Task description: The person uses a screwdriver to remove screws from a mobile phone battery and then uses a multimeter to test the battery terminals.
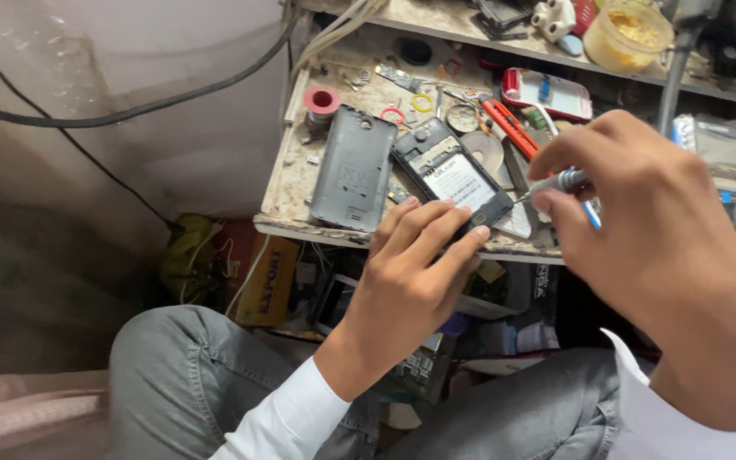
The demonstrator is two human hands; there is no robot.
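Note:
An opened black phone (449, 173) lies back side up on a worn bench (296, 183), its battery with a white label exposed. My left hand (411, 273) presses its fingertips on the phone's near end. My right hand (649, 230) grips a small screwdriver (555, 181) with a silver shaft, its tip pointing at the phone's right edge. The grey back cover (353, 169) lies flat just left of the phone.
A red solder spool (322, 100), small rings, a red-handled tool (511, 128) and a red-and-white phone part (547, 92) crowd the bench. A yellow tub (632, 34) sits on the upper shelf. Black cables (129, 106) cross the wall at left. Boxes sit under the bench by my knees.

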